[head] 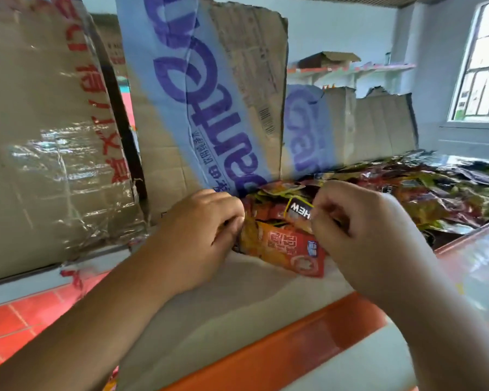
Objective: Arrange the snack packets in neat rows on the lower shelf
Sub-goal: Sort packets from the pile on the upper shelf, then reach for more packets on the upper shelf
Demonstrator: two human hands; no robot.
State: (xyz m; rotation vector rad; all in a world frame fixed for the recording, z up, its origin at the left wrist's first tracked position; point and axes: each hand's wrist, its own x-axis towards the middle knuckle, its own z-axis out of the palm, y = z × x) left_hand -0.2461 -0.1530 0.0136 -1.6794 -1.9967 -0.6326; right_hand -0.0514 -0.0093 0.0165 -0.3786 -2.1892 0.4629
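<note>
We clamped the stack of snack packets (pixel 291 246) between curled fingers, left hand (pixel 201 235) at its nine o'clock, right hand (pixel 362 235) at three, apparently squaring it on the cardboard-lined shelf (pixel 266 351).

Orange-edged shelf (pixel 308 342): cardboard liner (pixel 237 303) on top, snack packets (pixel 294 246) heaped along it rightward.

Left grip (pixel 201 235) and right grip (pixel 364 238), fingers curled

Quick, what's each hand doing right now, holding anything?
Left hand: closed, gripping the left end of the orange snack packets.
Right hand: closed, pinching the black-labelled packet on top.
</note>
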